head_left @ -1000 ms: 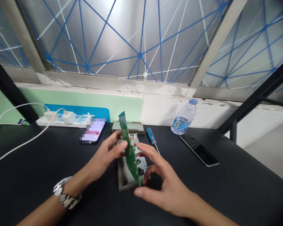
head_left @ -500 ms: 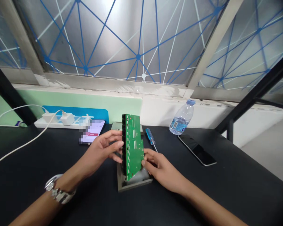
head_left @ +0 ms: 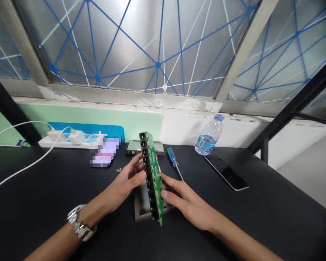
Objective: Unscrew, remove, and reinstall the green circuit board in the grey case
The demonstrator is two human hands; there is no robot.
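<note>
A green circuit board (head_left: 155,174) with a row of black ports along one long edge stands steeply on edge between my hands. My left hand (head_left: 133,179) grips its port side, thumb on the ports and fingers partly hidden behind. On the right, my right hand (head_left: 183,195) pinches the board's other long edge between thumb and fingers. Below the board lies an open grey metal case (head_left: 141,214), partly covered by it. Behind, a flat metal cover (head_left: 159,147) rests on the table. A blue-handled screwdriver (head_left: 172,156) lies just beyond my right hand.
Small screws (head_left: 119,170) lie left of the case, near a blurred phone (head_left: 106,152). A white power strip (head_left: 70,143) with cables sits at the back left. At right are a water bottle (head_left: 208,136) and a black phone (head_left: 226,172) on the black table (head_left: 260,224).
The circuit board has turned, so its port edge faces me more and its green face shows narrower. Its lower end came nearer. My left hand shifted right with it, uncovering the screws.
</note>
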